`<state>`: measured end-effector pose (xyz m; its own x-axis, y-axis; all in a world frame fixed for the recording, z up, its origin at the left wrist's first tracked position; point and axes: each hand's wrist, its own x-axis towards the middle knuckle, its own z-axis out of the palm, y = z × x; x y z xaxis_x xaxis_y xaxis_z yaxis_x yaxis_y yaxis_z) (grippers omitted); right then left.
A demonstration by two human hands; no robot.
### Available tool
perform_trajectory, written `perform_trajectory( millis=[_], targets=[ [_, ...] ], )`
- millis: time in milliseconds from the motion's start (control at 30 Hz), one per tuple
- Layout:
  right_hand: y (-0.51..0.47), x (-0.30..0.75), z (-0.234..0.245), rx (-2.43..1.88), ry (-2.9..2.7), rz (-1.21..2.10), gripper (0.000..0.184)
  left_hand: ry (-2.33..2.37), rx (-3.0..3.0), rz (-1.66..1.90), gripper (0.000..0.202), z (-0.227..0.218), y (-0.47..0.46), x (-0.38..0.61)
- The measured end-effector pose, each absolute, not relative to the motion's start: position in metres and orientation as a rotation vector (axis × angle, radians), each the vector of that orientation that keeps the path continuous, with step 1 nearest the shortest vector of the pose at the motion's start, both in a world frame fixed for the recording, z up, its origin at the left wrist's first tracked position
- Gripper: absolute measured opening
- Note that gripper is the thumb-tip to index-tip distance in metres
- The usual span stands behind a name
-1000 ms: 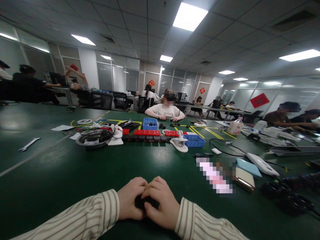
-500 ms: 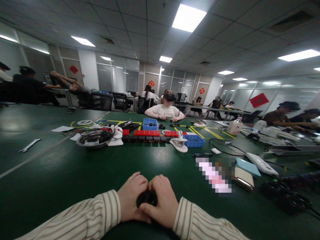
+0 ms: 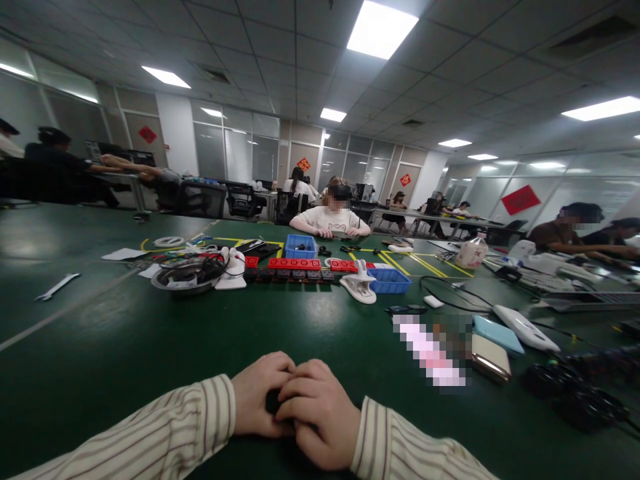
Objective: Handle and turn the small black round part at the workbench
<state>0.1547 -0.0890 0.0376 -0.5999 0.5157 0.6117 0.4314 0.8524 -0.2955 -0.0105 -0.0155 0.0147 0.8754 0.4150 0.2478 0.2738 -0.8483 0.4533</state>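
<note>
Low in the middle of the view, my left hand (image 3: 260, 395) and my right hand (image 3: 323, 410) meet just above the green table (image 3: 150, 333). Between them is a small black round object (image 3: 273, 401), of which only a dark patch shows in the gap; its kind is unclear. My left fingers curl around its far side. The right fingers are bent across the front and cover most of it, touching the left hand. Both wrists are in striped cream sleeves.
Ahead lie a metal bowl of cables (image 3: 183, 280), a red and black power strip (image 3: 295, 268), a white clip stand (image 3: 359, 283) and a blue bin (image 3: 387, 280). A wrench (image 3: 57, 287) is at left; phones (image 3: 493, 357) and black cables (image 3: 580, 393) are at right. A person (image 3: 333, 217) sits opposite.
My right fingers have folded over the front of the black round object, which now shows less. Both hands have closed together and sit slightly lower in view.
</note>
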Motion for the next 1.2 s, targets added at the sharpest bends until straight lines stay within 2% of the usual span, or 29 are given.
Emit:
perform_trajectory(
  millis=[133, 267, 333, 500, 633, 833, 900, 1033, 1200],
  targets=[
    [-0.09, 0.155, 0.038, -0.776, -2.215, 0.129, 0.023, 0.608, 2.675, 0.518, 0.06, 0.016, -0.021, -0.009],
    [-0.088, 0.154, 0.032, -1.152, -2.059, 0.132, 0.042, 0.766, 2.658, 0.541, 0.064, 0.018, -0.03, -0.006],
    [-0.087, 0.153, 0.029, -1.283, -2.045, 0.127, 0.044, 0.817, 2.661, 0.539, 0.065, 0.019, -0.034, -0.005],
    [-0.087, 0.15, 0.029, -1.397, -2.111, 0.146, 0.035, 0.822, 2.677, 0.47, 0.041, 0.02, -0.035, -0.004],
    [-0.089, 0.152, 0.034, -1.258, -2.159, 0.194, 0.018, 0.787, 2.653, 0.432, 0.031, 0.017, -0.028, -0.006],
    [-0.089, 0.155, 0.035, -0.906, -2.263, 0.249, 0.03, 0.539, 2.625, 0.389, 0.02, 0.017, -0.018, -0.008],
    [-0.089, 0.156, 0.036, -0.85, -2.271, 0.256, 0.031, 0.536, 2.61, 0.411, 0.03, 0.018, -0.019, -0.008],
    [-0.089, 0.156, 0.038, -0.897, -2.192, 0.264, 0.029, 0.63, 2.568, 0.477, 0.069, 0.017, -0.021, -0.01],
    [-0.088, 0.154, 0.031, -1.102, -2.055, 0.208, 0.053, 0.742, 2.616, 0.516, 0.074, 0.015, -0.027, -0.009]
  ],
)
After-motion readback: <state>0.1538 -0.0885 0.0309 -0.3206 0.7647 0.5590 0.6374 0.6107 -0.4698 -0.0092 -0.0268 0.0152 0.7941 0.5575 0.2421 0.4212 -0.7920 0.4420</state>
